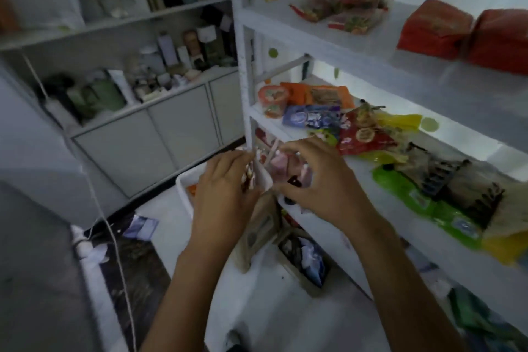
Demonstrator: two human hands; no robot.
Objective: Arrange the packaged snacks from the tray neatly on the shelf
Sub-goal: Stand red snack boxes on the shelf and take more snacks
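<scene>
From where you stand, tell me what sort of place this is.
Likely a home storeroom or small shop corner: a white shelf holding packaged snacks, and a cabinet crowded with bottles.

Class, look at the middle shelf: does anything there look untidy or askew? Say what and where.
Yes. On the middle shelf the red packet and yellow packet lie crooked and overlapping, not in a row. Further right, green packets lie slanted, partly under a dark-printed pack. The blue packet sits askew too.
</scene>
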